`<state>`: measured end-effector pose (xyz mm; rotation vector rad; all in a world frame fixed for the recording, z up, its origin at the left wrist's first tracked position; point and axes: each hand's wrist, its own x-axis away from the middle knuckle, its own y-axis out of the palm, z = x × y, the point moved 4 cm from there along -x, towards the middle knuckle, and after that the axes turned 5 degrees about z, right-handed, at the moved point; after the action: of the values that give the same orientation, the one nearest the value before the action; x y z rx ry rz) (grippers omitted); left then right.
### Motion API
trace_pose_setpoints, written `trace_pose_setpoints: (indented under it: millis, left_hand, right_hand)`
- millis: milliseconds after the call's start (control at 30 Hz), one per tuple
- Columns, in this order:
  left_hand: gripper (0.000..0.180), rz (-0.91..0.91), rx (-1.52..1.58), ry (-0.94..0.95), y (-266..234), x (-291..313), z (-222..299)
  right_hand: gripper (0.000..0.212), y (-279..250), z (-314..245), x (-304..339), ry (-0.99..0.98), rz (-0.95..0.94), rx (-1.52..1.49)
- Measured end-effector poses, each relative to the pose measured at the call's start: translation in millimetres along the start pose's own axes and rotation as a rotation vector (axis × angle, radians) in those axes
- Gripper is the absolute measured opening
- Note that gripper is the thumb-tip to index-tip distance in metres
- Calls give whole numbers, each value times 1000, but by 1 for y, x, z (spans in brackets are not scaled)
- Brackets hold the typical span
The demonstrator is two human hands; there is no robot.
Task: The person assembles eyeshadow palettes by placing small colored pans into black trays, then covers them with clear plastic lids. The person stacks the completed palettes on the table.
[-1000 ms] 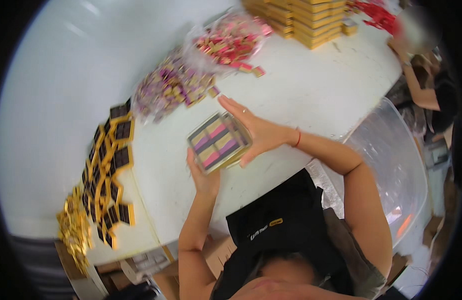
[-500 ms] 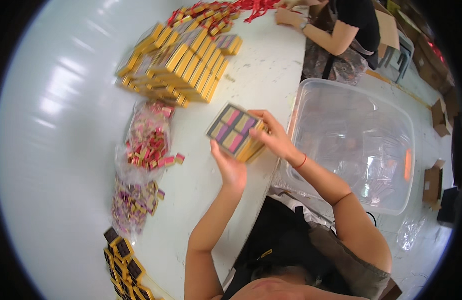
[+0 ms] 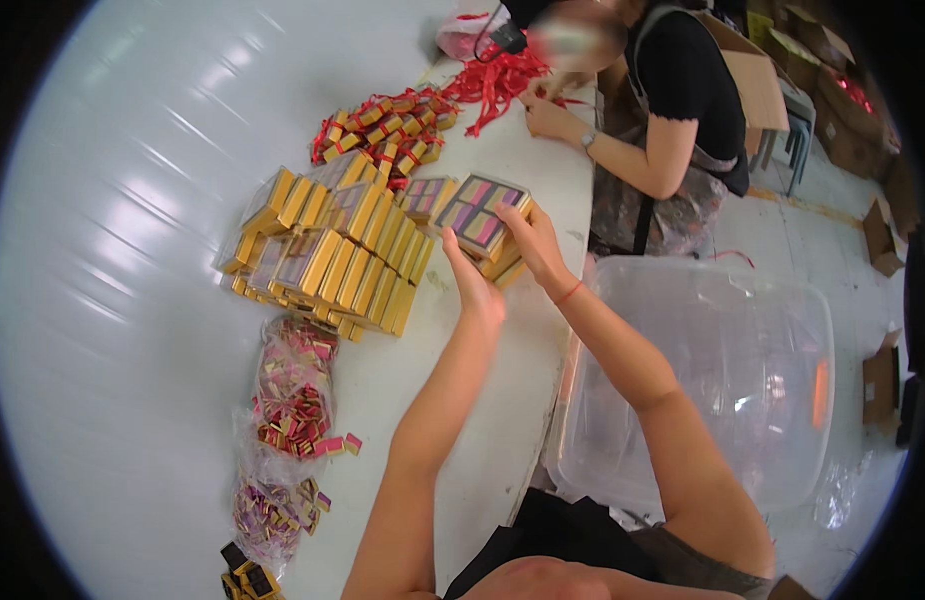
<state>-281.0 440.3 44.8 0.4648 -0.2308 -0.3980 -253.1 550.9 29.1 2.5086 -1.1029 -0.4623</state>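
Observation:
My two hands hold a short stack of gold boxes (image 3: 480, 210) with clear lids. Pink, purple and gold wrapped pieces show through the top one, set in dark compartments. The left hand (image 3: 477, 290) supports the stack from its near left side, thumb up along the edge. On the right, my right hand (image 3: 531, 240) grips the other side, its thumb over the top; its remaining fingers are partly hidden. Just beyond the held stack lies a similar box (image 3: 424, 197), at the edge of a large pile of gold boxes (image 3: 368, 255) to the left.
Left of my arms lie clear bags of pink pieces (image 3: 295, 395) and purple pieces (image 3: 273, 510), above black-and-gold trays (image 3: 251, 578). Ribbon-tied gold boxes (image 3: 398, 125) and red ribbons (image 3: 500, 85) lie farther off. A co-worker (image 3: 673, 110) sits beyond a clear plastic bin (image 3: 698, 390).
My hands have carried the held boxes forward, toward the far end of the big pile. The view has tilted up, so the pile and bags appear lower and more of the co-worker shows.

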Motion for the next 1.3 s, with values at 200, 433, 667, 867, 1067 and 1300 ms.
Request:
trace_pose_setpoints:
  millis: [200,433,667,867,1067,1300]
  left_hand:
    - [84,80,295,74,-11,-127,86]
    - [69,-261,-559,-26,-107,149,15]
    - [29,853,-529,177,-310,401,63]
    - [24,1143,-497,377,-321,497,77]
    - [31,1515,-1307,531,-441,613,132]
    - [90,1661,-1932,238,-634,699,217]
  right_hand:
    - [58,140,-9,-123,-169,-185,6]
    - [74,178,89,-236,19,-189,385]
    - [51,152,119,-208,-295,123,-67]
    - [9,182,116,-155,37,-479,-122]
    - [63,143,96,-89,-217,-254,312]
    - [53,170,84,168,-115,-745,310]
